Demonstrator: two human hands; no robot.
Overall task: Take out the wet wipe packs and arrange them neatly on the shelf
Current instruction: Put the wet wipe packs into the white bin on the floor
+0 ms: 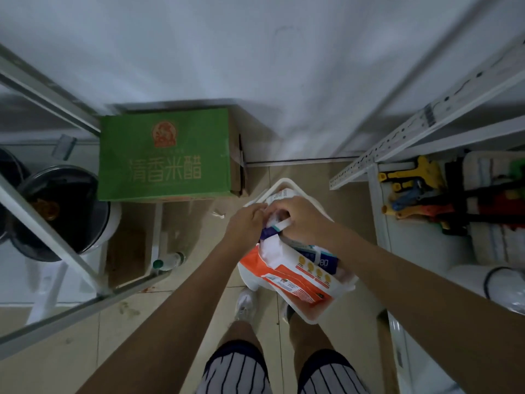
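A white basket stands on the floor in front of my feet, filled with wet wipe packs. An orange-and-white pack lies on top at the near side, with a blue-and-white pack partly under it. My left hand and my right hand are both down in the basket's middle, fingers curled around a white pack with a purple band. How far that pack is lifted is hidden by my hands.
A green carton sits on the floor to the left, beside a metal rack holding dark pots. A white shelf unit stands at the right with coloured tools on it. A bottle lies on the floor.
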